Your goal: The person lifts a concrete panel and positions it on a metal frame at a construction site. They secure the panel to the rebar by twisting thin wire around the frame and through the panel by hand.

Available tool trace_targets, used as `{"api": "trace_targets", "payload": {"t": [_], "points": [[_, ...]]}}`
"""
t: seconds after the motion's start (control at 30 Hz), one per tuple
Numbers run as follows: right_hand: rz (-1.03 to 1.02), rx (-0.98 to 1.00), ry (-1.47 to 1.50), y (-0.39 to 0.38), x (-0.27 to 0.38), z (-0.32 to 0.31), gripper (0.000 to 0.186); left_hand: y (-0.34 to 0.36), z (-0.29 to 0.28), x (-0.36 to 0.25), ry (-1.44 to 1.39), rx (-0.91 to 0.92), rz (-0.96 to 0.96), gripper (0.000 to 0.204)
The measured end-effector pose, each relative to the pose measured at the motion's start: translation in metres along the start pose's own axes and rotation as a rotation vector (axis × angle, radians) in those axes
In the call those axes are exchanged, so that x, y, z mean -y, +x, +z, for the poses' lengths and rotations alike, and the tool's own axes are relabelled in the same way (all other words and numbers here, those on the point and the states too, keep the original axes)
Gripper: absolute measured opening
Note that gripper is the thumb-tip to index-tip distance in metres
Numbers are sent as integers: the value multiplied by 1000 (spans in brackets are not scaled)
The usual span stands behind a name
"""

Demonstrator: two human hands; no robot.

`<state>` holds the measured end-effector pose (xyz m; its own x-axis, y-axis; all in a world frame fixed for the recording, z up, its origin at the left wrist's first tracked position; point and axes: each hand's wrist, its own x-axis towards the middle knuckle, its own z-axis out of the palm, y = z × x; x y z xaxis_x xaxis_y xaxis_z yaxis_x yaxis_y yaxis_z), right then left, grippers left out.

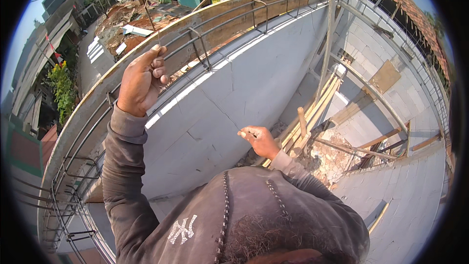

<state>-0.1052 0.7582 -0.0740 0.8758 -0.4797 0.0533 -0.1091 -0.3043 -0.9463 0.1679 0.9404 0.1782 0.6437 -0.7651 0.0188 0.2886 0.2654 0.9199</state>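
We are holding our left hand (pixel 145 79) beside the rebar cage (pixel 205 51) along the grey wall (pixel 254 78), our right hand (pixel 261 142) lower down; both hands' fingertips are pressing together, pinching what, we cannot tell.

A long dark steel rebar cage (pixel 204 53) runs from 8 round to 1 o'clock along the top of a pale-grey block wall (pixel 273 63), inside a long brown wooden board (pixel 220 13). Beyond the board, at 9 o'clock, stands a leafy green shrub (pixel 62 88). Slender tan wooden poles (pixel 320 105) slant at 3 o'clock; beside them, at 4, lies pale broken rubble (pixel 326 155).
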Motion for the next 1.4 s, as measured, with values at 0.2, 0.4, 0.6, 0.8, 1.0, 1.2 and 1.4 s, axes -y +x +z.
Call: {"api": "trace_targets", "payload": {"t": [0.2, 0.4, 0.6, 0.8, 1.0, 1.2, 1.4], "points": [[69, 36, 2, 30, -49, 10, 24, -6, -13, -24, 886, -196, 384, 31], [34, 57, 130, 46, -74, 33, 27, -16, -33, 2, 1211, -220, 837, 28], [56, 60, -31, 56, -103, 18, 33, -5, -17, 17, 1469, -441, 1128, 21], [-94, 34, -75, 67, -114, 15, 34, -3, -27, 17, 1121, -395, 948, 26], [-180, 105, -167, 79, -104, 8, 27, -8, -30, 15, 1027, -390, 932, 27], [-61, 27, 24, 66, -39, 26, 30, -7, -24, 12, 1030, -429, 936, 28], [-129, 112, -138, 59, -3, 35, 27, -5, -34, 10, 1037, -356, 905, 31]]}}
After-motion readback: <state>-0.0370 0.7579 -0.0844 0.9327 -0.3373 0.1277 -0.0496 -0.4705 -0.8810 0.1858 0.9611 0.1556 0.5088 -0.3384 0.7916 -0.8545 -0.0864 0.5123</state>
